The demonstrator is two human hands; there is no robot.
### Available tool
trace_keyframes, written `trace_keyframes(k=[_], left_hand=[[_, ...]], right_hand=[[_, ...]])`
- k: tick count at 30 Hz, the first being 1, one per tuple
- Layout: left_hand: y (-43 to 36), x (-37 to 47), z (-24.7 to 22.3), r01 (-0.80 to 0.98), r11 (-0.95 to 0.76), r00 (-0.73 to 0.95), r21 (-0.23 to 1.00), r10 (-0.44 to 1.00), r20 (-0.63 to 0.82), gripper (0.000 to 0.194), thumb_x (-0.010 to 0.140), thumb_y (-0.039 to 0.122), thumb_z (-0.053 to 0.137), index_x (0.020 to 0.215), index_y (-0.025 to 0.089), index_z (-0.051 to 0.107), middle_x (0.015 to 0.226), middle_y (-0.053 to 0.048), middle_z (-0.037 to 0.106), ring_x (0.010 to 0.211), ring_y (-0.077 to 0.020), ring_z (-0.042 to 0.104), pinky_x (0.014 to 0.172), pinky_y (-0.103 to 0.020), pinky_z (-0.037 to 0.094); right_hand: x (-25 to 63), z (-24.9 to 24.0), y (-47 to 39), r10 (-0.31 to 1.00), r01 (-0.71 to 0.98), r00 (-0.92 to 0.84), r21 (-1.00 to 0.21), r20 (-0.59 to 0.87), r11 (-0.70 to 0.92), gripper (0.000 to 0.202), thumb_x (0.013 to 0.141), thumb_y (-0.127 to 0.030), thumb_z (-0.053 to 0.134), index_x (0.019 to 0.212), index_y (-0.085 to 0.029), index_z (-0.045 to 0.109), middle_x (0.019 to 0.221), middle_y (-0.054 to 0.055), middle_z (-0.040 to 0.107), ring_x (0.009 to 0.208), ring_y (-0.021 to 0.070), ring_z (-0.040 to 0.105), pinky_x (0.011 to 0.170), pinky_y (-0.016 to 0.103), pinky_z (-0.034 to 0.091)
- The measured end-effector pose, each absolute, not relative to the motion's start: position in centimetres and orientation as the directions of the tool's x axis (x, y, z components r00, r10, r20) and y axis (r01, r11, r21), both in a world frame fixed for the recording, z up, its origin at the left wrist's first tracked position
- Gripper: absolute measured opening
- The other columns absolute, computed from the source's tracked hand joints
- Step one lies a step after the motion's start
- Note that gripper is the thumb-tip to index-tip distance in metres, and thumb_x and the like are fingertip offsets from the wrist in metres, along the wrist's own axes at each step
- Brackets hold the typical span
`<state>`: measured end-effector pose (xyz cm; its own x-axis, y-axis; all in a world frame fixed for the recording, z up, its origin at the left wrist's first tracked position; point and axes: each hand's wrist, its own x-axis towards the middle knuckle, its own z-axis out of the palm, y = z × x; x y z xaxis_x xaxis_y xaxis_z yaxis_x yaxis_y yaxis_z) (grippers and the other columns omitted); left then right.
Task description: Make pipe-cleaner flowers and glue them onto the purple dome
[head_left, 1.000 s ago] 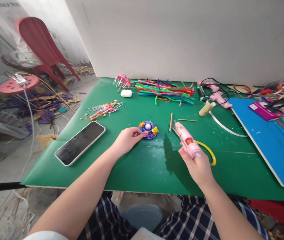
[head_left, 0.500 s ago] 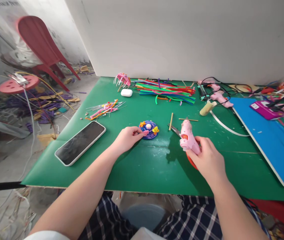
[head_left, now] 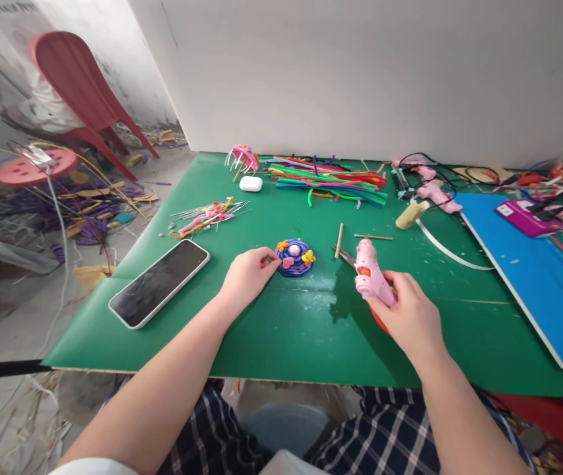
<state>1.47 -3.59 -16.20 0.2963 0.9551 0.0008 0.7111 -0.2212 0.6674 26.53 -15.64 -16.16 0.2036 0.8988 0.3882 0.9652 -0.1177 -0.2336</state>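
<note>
A round blue-purple pipe-cleaner disc (head_left: 301,269) lies flat on the green table. On it sit a white bead-like centre, an orange flower (head_left: 282,246), a yellow flower (head_left: 307,258) and a pink piece (head_left: 288,262). At the disc's left edge is my left hand (head_left: 251,274), thumb and fingertips pinched together; whether anything is between them I cannot make out. My right hand (head_left: 412,313) grips a pink hot glue gun (head_left: 371,274), held over the table right of the disc. Scissors (head_left: 345,256) with orange-red handles lie partly hidden beneath the gun.
A phone (head_left: 160,284) lies at left, near pipe-cleaner scraps (head_left: 209,216). Behind are a white case (head_left: 251,184), a small pink umbrella-like craft (head_left: 243,158) and a pipe-cleaner bundle (head_left: 331,179). Two short sticks (head_left: 339,240), more glue guns (head_left: 437,191) and a blue board (head_left: 523,270) are rightward.
My left fingers have let go of the pink piece and drawn slightly left; it stays on the disc. The glue gun has shifted very slightly left.
</note>
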Motion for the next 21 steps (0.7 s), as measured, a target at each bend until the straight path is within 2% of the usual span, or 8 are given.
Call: trace_keyframes(k=[2, 5, 8, 13, 21], left_hand=[[-3.9, 1.5, -16.1, 0.734, -0.252, 0.271, 0.631, 0.96, 0.069, 0.019, 0.079, 0.037, 0.053, 0.079, 0.022, 0.064, 0.063, 0.002, 0.056, 0.057, -0.0127, 0.049, 0.052, -0.023, 0.032], [-4.7, 1.6, -15.9, 0.763, -0.346, 0.231, 0.545, 0.935, 0.27, 0.017, 0.082, 0.032, 0.051, 0.084, 0.021, 0.064, 0.079, -0.001, 0.061, 0.061, -0.0123, 0.052, 0.057, -0.023, 0.036], [-5.5, 2.0, -16.0, 0.777, -0.469, 0.291, 0.42, 0.859, 0.421, 0.02, 0.086, 0.034, 0.048, 0.087, 0.021, 0.063, 0.086, -0.003, 0.062, 0.067, -0.0133, 0.054, 0.059, -0.023, 0.038], [-5.5, 2.5, -16.6, 0.755, -0.613, 0.479, 0.234, 0.759, 0.442, 0.023, 0.089, 0.033, 0.045, 0.09, 0.02, 0.063, 0.086, -0.005, 0.063, 0.082, -0.0175, 0.055, 0.068, -0.026, 0.043], [-5.1, 2.5, -16.9, 0.744, -0.622, 0.506, 0.246, 0.763, 0.402, 0.02, 0.089, 0.03, 0.046, 0.089, 0.021, 0.064, 0.086, -0.005, 0.063, 0.084, -0.0174, 0.056, 0.072, -0.027, 0.046]], right_hand=[[26.5, -16.1, -15.7, 0.896, 0.964, 0.205, -0.237, 0.393, -0.116, 0.027, 0.076, -0.042, 0.055, 0.093, -0.02, 0.055, 0.085, 0.004, 0.062, 0.068, 0.0181, 0.058, 0.05, 0.025, 0.036], [26.4, -16.1, -15.7, 0.892, 0.964, 0.205, -0.24, 0.404, -0.113, 0.027, 0.077, -0.043, 0.054, 0.092, -0.02, 0.055, 0.083, 0.004, 0.061, 0.067, 0.018, 0.058, 0.05, 0.025, 0.036], [26.4, -16.2, -15.7, 0.889, 0.964, 0.197, -0.246, 0.413, -0.099, 0.028, 0.077, -0.044, 0.054, 0.091, -0.02, 0.056, 0.082, 0.004, 0.062, 0.067, 0.018, 0.058, 0.051, 0.025, 0.037], [26.3, -16.3, -15.7, 0.889, 0.961, 0.198, -0.259, 0.412, -0.094, 0.028, 0.077, -0.043, 0.055, 0.092, -0.02, 0.056, 0.082, 0.005, 0.062, 0.068, 0.0178, 0.059, 0.052, 0.026, 0.037], [26.2, -16.5, -15.6, 0.9, 0.954, 0.193, -0.288, 0.392, -0.079, 0.03, 0.078, -0.046, 0.055, 0.091, -0.019, 0.056, 0.08, 0.005, 0.061, 0.069, 0.0187, 0.058, 0.053, 0.027, 0.038]])
